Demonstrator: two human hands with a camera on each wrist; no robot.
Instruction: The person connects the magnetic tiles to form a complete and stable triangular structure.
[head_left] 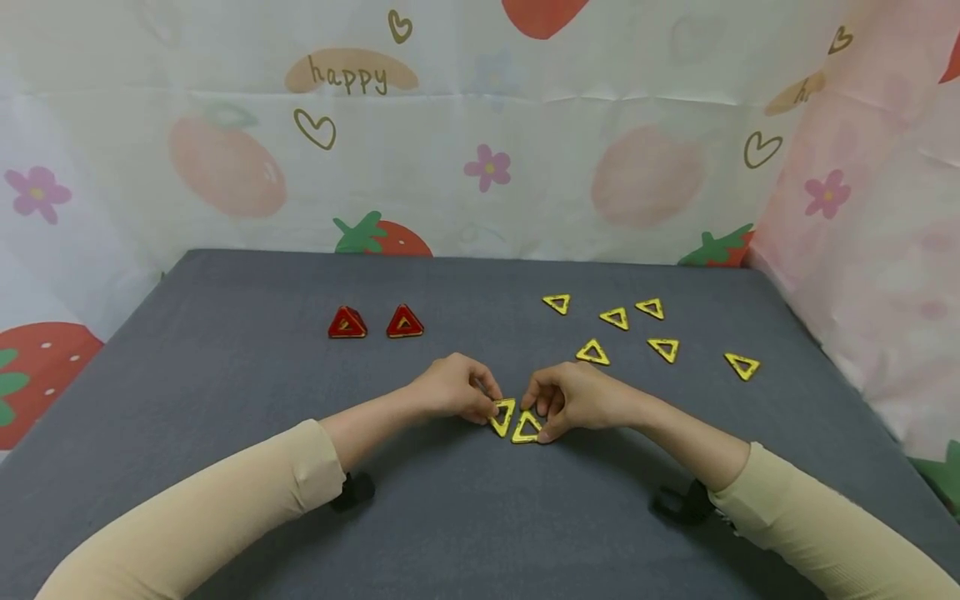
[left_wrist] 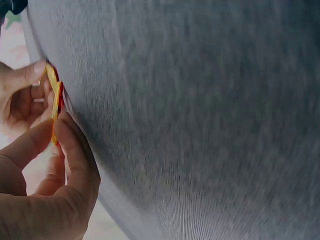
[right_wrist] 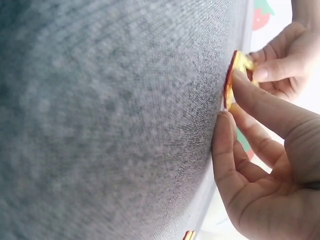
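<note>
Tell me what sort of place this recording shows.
Likely a screened-off tabletop workspace indoors: a grey cloth-covered table, a fruit-and-heart-print curtain behind it, and yellow triangles spread on top.

A pale printed cloth (head_left: 547, 225) is hanging behind the dark grey worktop (head_left: 480, 533), showing strawberries (head_left: 48, 371), pink flowers (head_left: 480, 168), outlined hearts (head_left: 315, 129) and the word "happy" (head_left: 348, 77), while a pinker stretch (head_left: 870, 275) is covering the right side.

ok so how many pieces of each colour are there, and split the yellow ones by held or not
Yellow triangles held in the hands: 2
Yellow triangles not held, lying on the grey table: 6
Red pyramid-shaped pieces: 2
Total: 10
</note>
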